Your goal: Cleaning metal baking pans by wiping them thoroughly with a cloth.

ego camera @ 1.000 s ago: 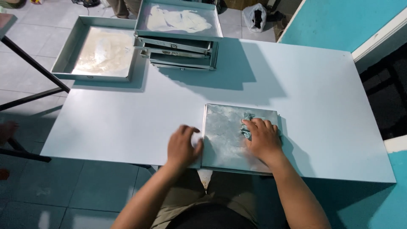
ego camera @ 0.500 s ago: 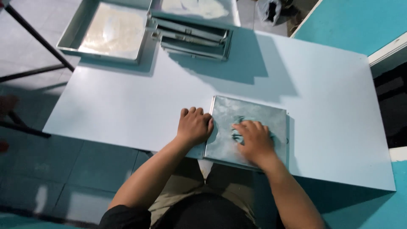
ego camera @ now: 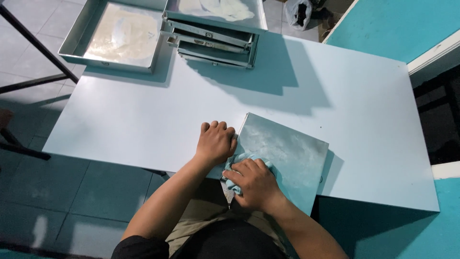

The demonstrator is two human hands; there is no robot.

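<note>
A square metal tray lies upside down at the near edge of a pale blue table, its bottom smeared with a whitish film. My left hand is closed in a fist against the tray's left edge, pressing on the table. My right hand presses a light blue cloth onto the tray's near left corner.
At the table's far left sits a large metal tray with a pale sheet inside. Beside it stands a stack of several metal trays, the top one holding pale dough. A dark bag lies on the tiled floor. A teal wall stands at right.
My right hand with the cloth has slid from the tray's middle toward its near left corner. My left hand has moved up along the left edge and closed. The camera has shifted closer.
</note>
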